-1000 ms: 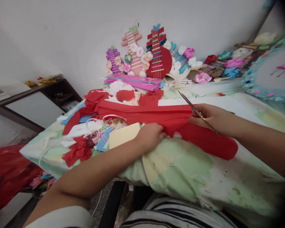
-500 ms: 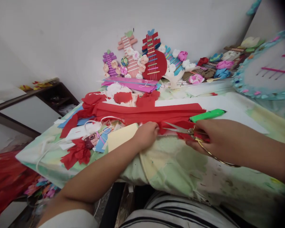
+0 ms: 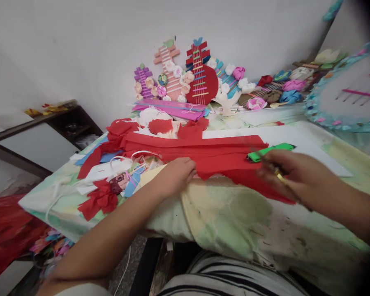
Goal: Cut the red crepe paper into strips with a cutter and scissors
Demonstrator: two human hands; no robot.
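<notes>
Red crepe paper (image 3: 217,163) lies along the front of the table, its ragged near edge slanting down over the cloth on the right. At its left end my left hand (image 3: 179,174) is closed, fingertips pinching that near edge. My right hand (image 3: 292,174) is wrapped round a pair of scissors (image 3: 278,172), blurred by motion, with the blades hard to make out. They are above the paper's right end. A green utility knife (image 3: 270,152) rests just beyond, partly hidden by the right hand.
Strips and scraps of red paper (image 3: 100,199), white cord and a cream sheet (image 3: 148,174) lie on the left. Behind stand several decorated paper instruments (image 3: 202,82) with paper flowers. A round blue-edged piece (image 3: 311,107) is at the right. A dark-framed cabinet (image 3: 40,137) stands left.
The scissors have come off the red paper and moved right with my right hand. My left hand has shifted slightly left. More of the paper's near edge shows, spread down to the right.
</notes>
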